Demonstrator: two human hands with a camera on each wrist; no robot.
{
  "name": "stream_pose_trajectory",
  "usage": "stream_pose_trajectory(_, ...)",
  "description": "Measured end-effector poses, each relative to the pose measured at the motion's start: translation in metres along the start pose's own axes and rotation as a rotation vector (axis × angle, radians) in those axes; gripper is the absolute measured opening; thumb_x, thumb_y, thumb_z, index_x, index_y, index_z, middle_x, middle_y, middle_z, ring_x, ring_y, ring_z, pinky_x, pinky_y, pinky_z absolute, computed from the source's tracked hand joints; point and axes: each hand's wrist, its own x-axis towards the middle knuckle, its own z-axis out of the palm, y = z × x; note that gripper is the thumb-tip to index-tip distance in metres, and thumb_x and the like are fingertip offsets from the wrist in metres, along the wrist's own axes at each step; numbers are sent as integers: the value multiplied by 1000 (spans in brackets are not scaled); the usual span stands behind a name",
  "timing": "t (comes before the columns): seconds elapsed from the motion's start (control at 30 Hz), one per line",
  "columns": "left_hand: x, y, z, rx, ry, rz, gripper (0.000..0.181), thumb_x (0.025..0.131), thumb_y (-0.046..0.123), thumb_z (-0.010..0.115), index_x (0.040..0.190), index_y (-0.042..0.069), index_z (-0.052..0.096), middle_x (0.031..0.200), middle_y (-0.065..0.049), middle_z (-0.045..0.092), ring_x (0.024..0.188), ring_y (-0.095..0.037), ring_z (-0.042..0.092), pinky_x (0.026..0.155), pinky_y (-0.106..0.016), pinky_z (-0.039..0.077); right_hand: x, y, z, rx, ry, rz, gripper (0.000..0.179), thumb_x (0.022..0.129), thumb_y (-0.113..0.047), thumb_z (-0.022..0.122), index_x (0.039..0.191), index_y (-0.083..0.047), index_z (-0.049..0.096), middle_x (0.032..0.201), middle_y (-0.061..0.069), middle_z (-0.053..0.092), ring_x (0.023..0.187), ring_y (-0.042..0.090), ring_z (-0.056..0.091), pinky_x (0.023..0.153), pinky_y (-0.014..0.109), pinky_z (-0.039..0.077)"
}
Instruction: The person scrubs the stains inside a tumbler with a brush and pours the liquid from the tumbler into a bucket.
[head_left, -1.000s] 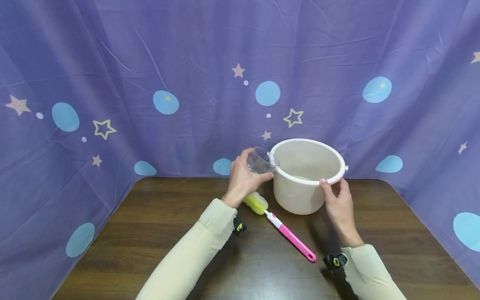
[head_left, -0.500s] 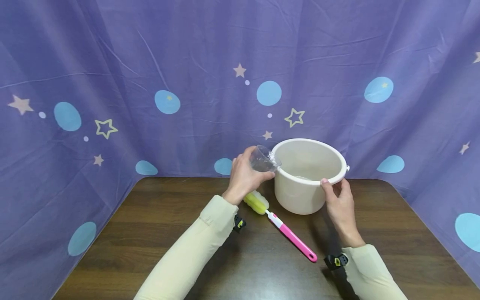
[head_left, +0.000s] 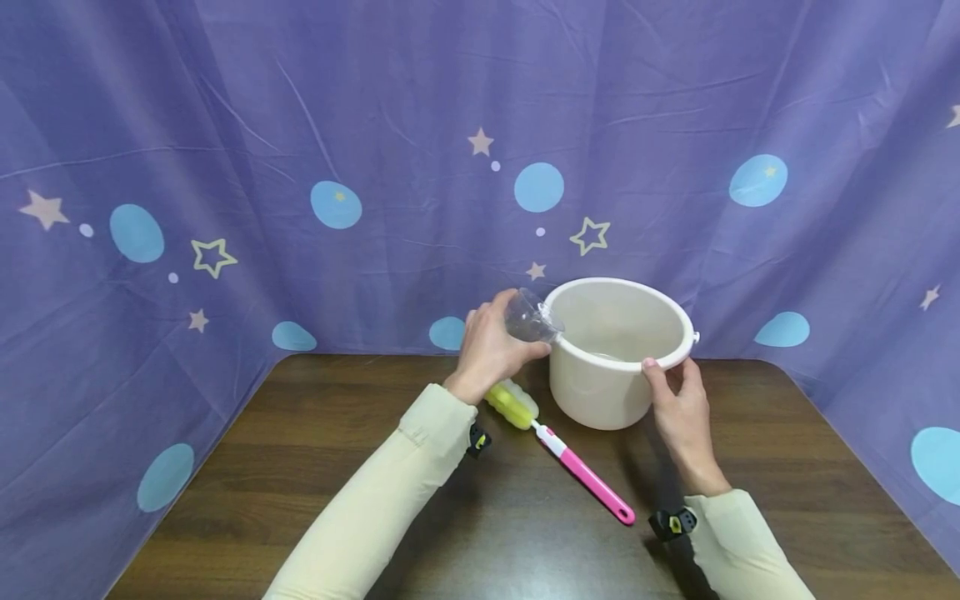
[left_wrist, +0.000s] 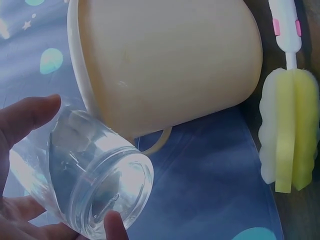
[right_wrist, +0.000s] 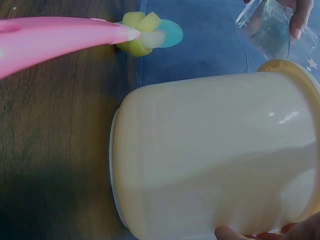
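The left hand wraps a clear cup, thumb on one side and fingers round the other, the forearm reaching up toward 1 o'clock. The cup is tilted, its mouth facing 3 to 4 o'clock at the bucket; clear liquid shows inside it from the left wrist. The right hand grips the bucket's rim at about 5 o'clock, thumb tip on the rim and fingers against the outer wall, its forearm angled toward 11 o'clock.

Compared with a second ago, the cup has tipped further, its mouth lower and its base higher. The bucket stays upright in the same place, the right hand has kept its hold, and the brush lies as it did.

The cup's lip is at the bucket rim's 8 to 9 o'clock; whether they touch I cannot tell. The bucket stands near the far edge of the tabletop, close to the purple curtain at 12 o'clock. The brush lies just off the bucket, its sponge head at 8 o'clock and its pink handle end at 6. A broad stretch of wood runs out at 9 o'clock, with a narrower strip at 3 o'clock beyond the bucket.
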Motion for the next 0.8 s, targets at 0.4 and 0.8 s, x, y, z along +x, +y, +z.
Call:
stream_pose_trajectory(0.4,3,5,-4,56,-26,14,87,61,39,87,136,16,49,117,-7,58,102,-25,46,85,-37,42,0,0,0,-4,-1,-6,62,94,-36,58,140,-1,38,134,20,49,126,29,43,106,48,34)
stream_pose_trajectory(0.8,7,9,-8,109,-64,22,91,62,41,87,140,15,46,124,-9,57,108,-27,45,89,-37,42,0,0,0,-14,-7,-7,63,94,-38,57,141,-1,37,134,20,48,126,30,43,105,49,34)
